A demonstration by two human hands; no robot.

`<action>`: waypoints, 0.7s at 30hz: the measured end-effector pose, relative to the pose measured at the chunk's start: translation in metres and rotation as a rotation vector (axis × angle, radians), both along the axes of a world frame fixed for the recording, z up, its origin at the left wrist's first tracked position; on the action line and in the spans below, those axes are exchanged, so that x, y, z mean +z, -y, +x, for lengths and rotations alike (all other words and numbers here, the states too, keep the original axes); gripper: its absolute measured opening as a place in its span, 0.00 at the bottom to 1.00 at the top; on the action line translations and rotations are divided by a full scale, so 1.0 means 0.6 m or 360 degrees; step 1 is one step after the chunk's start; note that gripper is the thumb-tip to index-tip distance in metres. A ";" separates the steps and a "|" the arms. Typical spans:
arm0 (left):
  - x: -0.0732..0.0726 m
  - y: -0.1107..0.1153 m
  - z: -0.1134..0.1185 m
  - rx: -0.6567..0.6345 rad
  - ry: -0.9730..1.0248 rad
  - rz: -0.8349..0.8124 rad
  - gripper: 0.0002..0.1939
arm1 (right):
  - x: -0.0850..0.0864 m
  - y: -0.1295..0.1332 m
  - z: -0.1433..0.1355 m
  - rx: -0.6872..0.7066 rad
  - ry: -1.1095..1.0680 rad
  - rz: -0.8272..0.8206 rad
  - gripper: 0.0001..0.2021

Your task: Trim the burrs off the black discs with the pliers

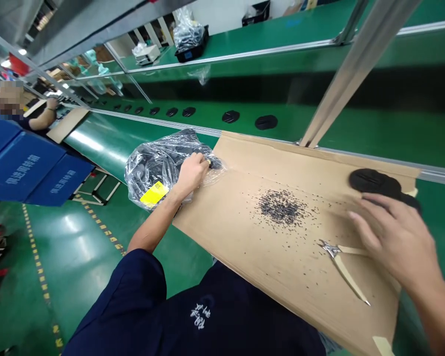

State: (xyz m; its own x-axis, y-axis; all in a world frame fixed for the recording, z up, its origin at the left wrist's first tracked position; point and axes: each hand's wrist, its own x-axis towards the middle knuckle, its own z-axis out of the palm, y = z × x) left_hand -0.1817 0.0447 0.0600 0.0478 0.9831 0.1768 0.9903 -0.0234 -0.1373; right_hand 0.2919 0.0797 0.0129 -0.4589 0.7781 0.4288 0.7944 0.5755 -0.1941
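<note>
A clear plastic bag (152, 158) full of black parts, with a yellow label (154, 193), lies at the left end of the cardboard sheet. My left hand (193, 170) has its fingers curled on the bag near its mouth; the fingertips are partly hidden. At the right, my right hand (400, 237) is slightly blurred, its thumb and fingers apart and nothing visible between them. Just beyond its fingers are several flat, rounded black parts (374, 182), overlapping. Side cutters (343, 267) with cream handles lie spread on the cardboard, one handle running toward my right hand.
Small black scraps (282, 207) are heaped mid-cardboard (222, 212). Behind a metal rail, several black parts (266, 122) lie in a row on a green belt (207, 126). A slanted metal post (352, 74) rises behind the cardboard. Blue bins (29, 163) and another person's arm (44, 117) are left.
</note>
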 end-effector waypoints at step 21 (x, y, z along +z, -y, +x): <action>-0.071 0.181 0.313 -0.0280 0.2595 -0.0796 0.19 | 0.056 0.152 -0.099 0.0647 -0.1189 -0.1632 0.15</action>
State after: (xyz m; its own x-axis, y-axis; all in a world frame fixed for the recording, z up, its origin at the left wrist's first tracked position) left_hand 0.0063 -0.0639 0.0176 0.2493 0.9566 -0.1508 0.0695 0.1377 0.9880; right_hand 0.2326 -0.0116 0.0465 -0.6464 0.7628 -0.0162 0.1159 0.0773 -0.9902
